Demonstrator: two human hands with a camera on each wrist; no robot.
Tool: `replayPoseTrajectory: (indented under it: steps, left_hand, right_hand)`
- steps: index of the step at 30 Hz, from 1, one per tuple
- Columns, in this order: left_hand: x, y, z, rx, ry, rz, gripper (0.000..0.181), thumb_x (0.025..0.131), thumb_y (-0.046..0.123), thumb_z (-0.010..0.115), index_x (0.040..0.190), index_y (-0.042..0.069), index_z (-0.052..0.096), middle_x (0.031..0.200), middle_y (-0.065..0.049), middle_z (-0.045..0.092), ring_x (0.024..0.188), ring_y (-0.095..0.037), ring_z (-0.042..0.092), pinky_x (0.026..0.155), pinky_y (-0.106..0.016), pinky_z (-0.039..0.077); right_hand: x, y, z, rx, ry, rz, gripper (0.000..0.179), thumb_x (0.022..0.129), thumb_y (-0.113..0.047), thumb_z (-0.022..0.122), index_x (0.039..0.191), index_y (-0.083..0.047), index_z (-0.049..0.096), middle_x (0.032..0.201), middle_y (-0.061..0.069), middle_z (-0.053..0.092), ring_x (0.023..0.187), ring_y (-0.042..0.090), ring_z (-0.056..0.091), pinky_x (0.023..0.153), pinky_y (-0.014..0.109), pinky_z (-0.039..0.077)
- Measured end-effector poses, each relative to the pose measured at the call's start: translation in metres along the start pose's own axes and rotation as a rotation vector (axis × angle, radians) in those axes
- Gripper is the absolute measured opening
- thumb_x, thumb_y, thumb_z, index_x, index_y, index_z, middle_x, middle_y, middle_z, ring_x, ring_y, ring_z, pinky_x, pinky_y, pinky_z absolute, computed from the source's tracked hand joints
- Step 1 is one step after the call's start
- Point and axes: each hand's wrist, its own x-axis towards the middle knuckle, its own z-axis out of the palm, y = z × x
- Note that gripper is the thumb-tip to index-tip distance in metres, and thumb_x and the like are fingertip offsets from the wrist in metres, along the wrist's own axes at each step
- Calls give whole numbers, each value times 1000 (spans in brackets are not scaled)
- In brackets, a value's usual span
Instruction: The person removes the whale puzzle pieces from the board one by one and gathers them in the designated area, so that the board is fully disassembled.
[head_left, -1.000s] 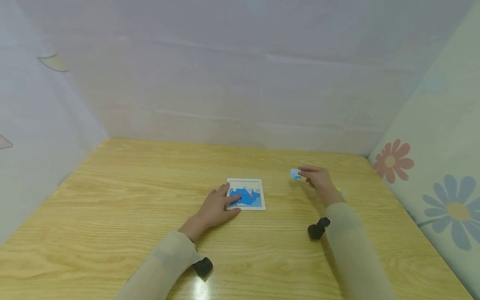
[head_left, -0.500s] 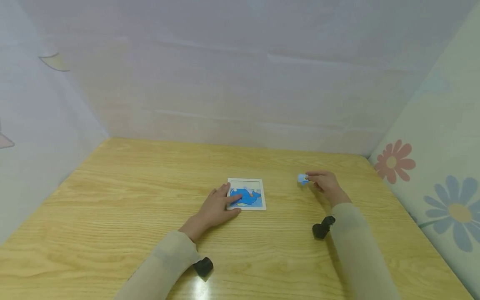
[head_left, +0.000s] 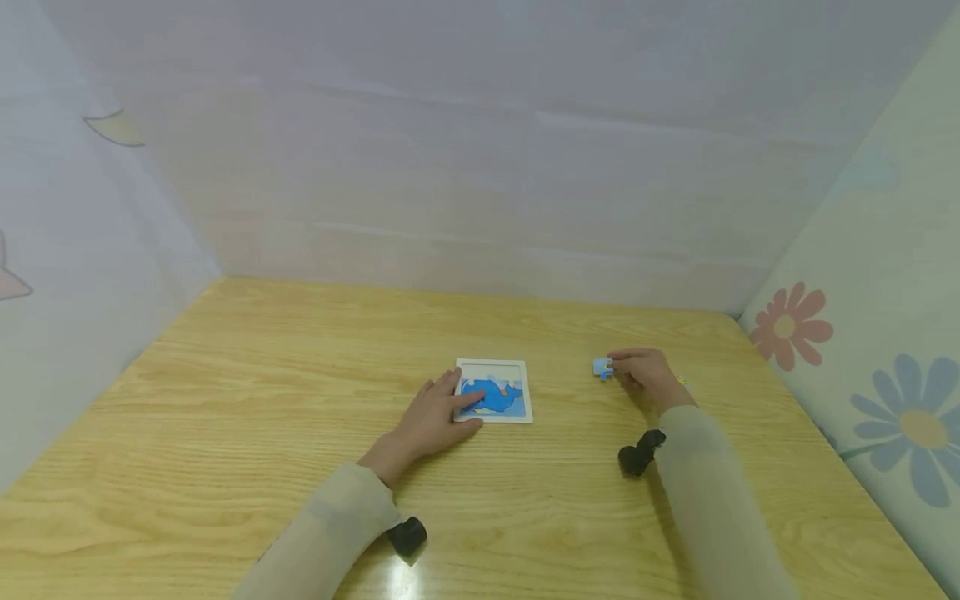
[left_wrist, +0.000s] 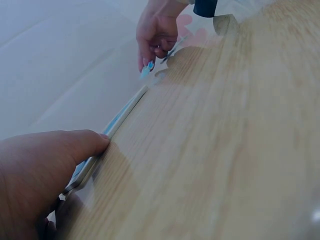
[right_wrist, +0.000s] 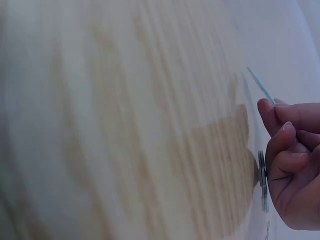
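A white square puzzle tray [head_left: 491, 362] lies on the wooden table with a blue whale picture [head_left: 498, 396] in its lower part; the upper strip shows bare backing. My left hand [head_left: 431, 417] rests on the tray's left side, the index finger stretched over the whale and the thumb along the near edge. In the left wrist view that thumb [left_wrist: 90, 142] touches the tray's rim. To the right of the tray, my right hand [head_left: 647, 375] pinches a light blue puzzle piece [head_left: 602, 367] between thumb and fingertips. The right wrist view shows this piece [right_wrist: 261, 85] edge-on, raised over the table.
Beside the right wrist lies a puzzle piece with yellow on it [head_left: 681, 380], partly covered by the arm. Several thin pieces [right_wrist: 263, 175] show edge-on behind the right hand. Pale cloth walls [head_left: 480, 167] enclose the table's back and sides.
My right hand, with the puzzle piece pinched in it, has come nearer and slightly right, lower over the table. The left hand has stayed on the tray.
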Motion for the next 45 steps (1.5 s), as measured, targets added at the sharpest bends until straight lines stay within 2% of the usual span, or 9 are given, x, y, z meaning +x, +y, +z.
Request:
replayPoseTrajectory:
  steps: [4,12,23,27,31,33,38,43,45]
  left_hand:
    - [0,0,0,0,-1,-3,49,81,40,54,124,17,50,136,-20,25,125,-31,18,97,-49,15]
    - [0,2,0,2,-3,-7,47,82,39,55,123,17,51,136,-20,25,125,-32,18,97,-49,14]
    - [0,3,-1,-1,-6,-1,49,81,40,55,124,16,50,136,-20,24,125,-31,18,97,-49,14]
    - [0,2,0,4,-8,1,48,81,40,55,124,17,50,136,-20,24,125,-31,18,97,-49,14]
    - [1,0,1,8,-15,-5,49,81,42,53,124,19,49,136,-19,24,126,-30,18,97,-48,14]
    - [1,-1,1,12,-14,-4,49,81,42,53,124,19,49,136,-19,24,126,-30,18,97,-48,15]
    - [1,-2,2,15,-11,-2,49,82,42,53,124,19,49,136,-19,24,125,-30,18,97,-49,15]
    - [1,-3,2,12,-9,-4,49,81,43,53,125,20,49,136,-19,24,126,-30,18,97,-48,14]
    - [1,-3,2,11,-8,-3,49,81,43,53,125,20,49,136,-19,24,126,-30,18,97,-49,14]
  right_hand:
    - [1,0,0,32,20,20,32,84,-3,52,115,6,52,84,6,58,46,8,36,45,22,33]
    - [-1,-1,1,7,29,-4,31,84,0,51,113,8,52,96,13,57,50,8,38,45,21,33]
    - [-5,0,1,-43,41,-45,30,84,-5,52,112,9,53,86,7,57,52,10,38,50,25,37]
    - [-6,1,-1,-46,44,-41,32,85,-7,53,113,8,53,92,10,57,56,10,42,53,25,39]
    - [-8,0,-3,-58,46,-36,36,85,-10,53,116,6,51,109,16,51,66,12,44,59,24,41]
    - [-8,-1,-3,-72,43,-37,37,85,-12,54,117,6,50,116,18,47,69,11,44,62,24,41]
    - [-10,-6,-3,-98,17,-70,38,84,-14,56,118,3,51,120,18,46,63,6,44,63,24,42]
    - [-14,-13,2,-56,-22,-107,42,84,-19,57,121,0,49,118,14,49,76,10,49,71,28,43]
    - [-16,-16,5,-33,-36,-120,43,84,-20,56,121,0,49,113,12,53,72,12,49,68,28,42]
